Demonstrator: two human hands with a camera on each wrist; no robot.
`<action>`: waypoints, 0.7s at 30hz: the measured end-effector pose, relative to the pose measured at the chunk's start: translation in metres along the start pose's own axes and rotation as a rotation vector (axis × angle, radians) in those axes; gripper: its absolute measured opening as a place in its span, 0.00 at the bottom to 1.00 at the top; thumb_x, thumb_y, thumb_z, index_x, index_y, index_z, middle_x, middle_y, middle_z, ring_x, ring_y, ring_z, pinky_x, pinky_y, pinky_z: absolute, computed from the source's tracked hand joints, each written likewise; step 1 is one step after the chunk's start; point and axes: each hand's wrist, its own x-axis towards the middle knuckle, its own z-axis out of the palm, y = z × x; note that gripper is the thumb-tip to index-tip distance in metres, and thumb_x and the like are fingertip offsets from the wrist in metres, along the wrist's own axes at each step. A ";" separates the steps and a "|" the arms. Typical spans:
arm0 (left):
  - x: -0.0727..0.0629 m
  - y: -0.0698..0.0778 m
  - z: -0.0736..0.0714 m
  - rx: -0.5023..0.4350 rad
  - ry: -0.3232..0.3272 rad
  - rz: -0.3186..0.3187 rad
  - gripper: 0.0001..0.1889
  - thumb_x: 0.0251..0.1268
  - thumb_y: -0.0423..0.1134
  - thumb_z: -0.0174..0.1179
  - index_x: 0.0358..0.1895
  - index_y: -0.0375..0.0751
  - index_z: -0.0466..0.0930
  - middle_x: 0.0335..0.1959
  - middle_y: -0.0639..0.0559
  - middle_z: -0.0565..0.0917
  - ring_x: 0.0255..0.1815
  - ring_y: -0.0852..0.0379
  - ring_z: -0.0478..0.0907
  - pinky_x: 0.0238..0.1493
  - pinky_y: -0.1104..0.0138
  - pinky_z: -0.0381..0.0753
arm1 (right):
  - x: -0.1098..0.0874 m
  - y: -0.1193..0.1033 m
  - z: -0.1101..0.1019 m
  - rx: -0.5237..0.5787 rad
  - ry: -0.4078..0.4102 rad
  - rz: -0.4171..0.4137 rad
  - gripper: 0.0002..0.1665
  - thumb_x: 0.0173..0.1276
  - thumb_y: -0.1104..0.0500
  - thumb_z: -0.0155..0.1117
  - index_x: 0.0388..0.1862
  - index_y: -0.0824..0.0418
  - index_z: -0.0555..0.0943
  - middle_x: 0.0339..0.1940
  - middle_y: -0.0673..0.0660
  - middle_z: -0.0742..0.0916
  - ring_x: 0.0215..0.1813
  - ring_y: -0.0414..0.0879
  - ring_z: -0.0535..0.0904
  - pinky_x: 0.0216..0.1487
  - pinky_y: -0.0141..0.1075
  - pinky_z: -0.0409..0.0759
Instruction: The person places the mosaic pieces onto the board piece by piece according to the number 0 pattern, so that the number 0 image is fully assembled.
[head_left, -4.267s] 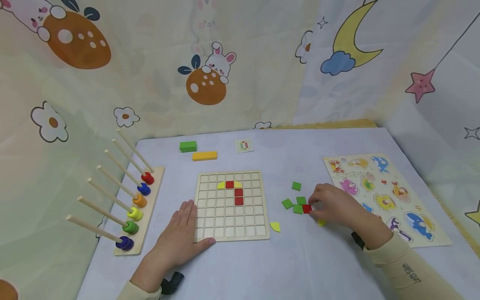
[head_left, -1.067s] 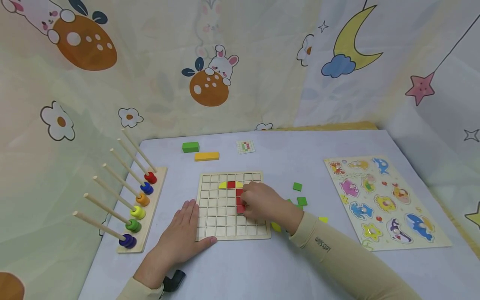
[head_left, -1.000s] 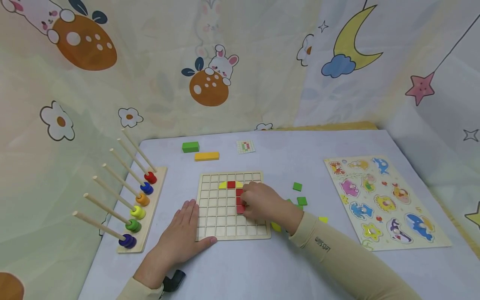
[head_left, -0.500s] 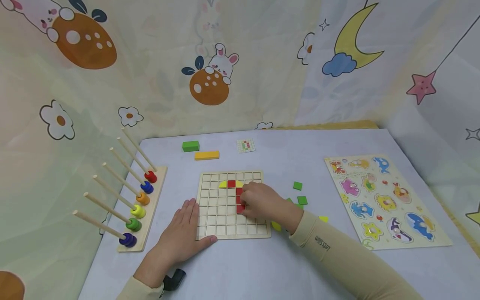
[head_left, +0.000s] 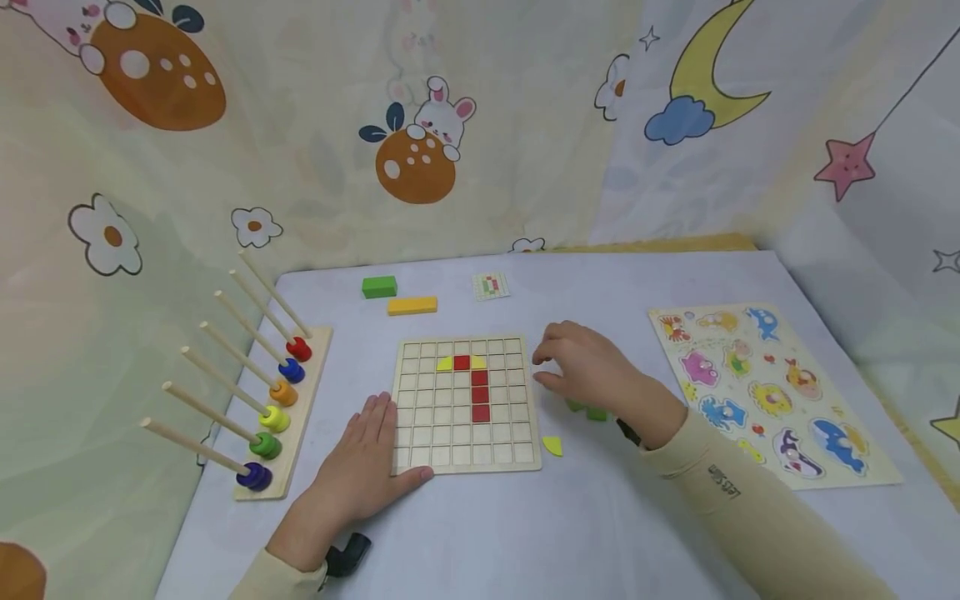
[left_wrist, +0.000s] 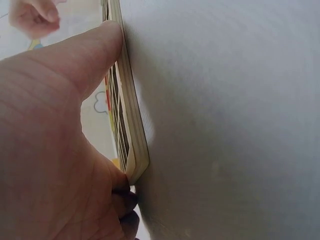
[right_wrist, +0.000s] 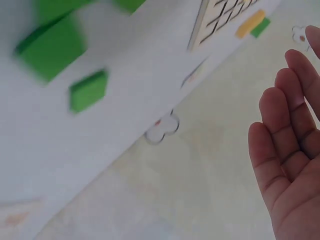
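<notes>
My left hand lies with its fingers straight along the left edge of a wooden grid board, its thumb at the front edge. On the board, a red square tile sits between two yellow quarter-round tiles. Below it to the right runs a column of red tiles. Just beyond the board's right edge, my right hand hovers with loosely bent fingers and nothing between them. Beneath it are green square tiles, partly hidden; in the right wrist view several green tiles show blurred.
A loose yellow quarter-round tile lies right of the board. Behind it are a small pattern card, a green block and a yellow block. A peg stand with colored rings stands left; an animal puzzle board lies right.
My right hand reached for a red tile at the right, then worked at the red column, which gained a third tile. Now it has let go and moved right. The left hand stays put.
</notes>
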 end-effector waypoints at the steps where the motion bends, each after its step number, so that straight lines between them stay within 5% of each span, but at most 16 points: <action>1: 0.000 0.000 0.000 -0.002 0.001 0.003 0.65 0.61 0.78 0.59 0.84 0.30 0.45 0.88 0.35 0.45 0.89 0.36 0.40 0.87 0.42 0.48 | -0.005 0.007 -0.004 0.000 0.010 0.009 0.12 0.65 0.53 0.79 0.44 0.56 0.92 0.42 0.51 0.87 0.45 0.45 0.79 0.49 0.41 0.83; 9: 0.001 -0.005 0.003 0.026 0.009 0.008 0.65 0.62 0.78 0.58 0.84 0.29 0.43 0.87 0.34 0.44 0.89 0.36 0.39 0.86 0.42 0.48 | -0.049 0.048 -0.013 -0.018 0.064 0.034 0.11 0.64 0.56 0.79 0.43 0.58 0.92 0.39 0.52 0.87 0.44 0.47 0.79 0.44 0.41 0.82; 21: 0.003 -0.005 0.005 0.016 0.006 0.009 0.66 0.61 0.78 0.59 0.84 0.30 0.43 0.87 0.34 0.45 0.89 0.35 0.39 0.86 0.40 0.48 | -0.094 0.065 -0.011 -0.053 0.000 0.138 0.12 0.63 0.53 0.80 0.43 0.56 0.92 0.39 0.50 0.86 0.43 0.45 0.80 0.44 0.42 0.84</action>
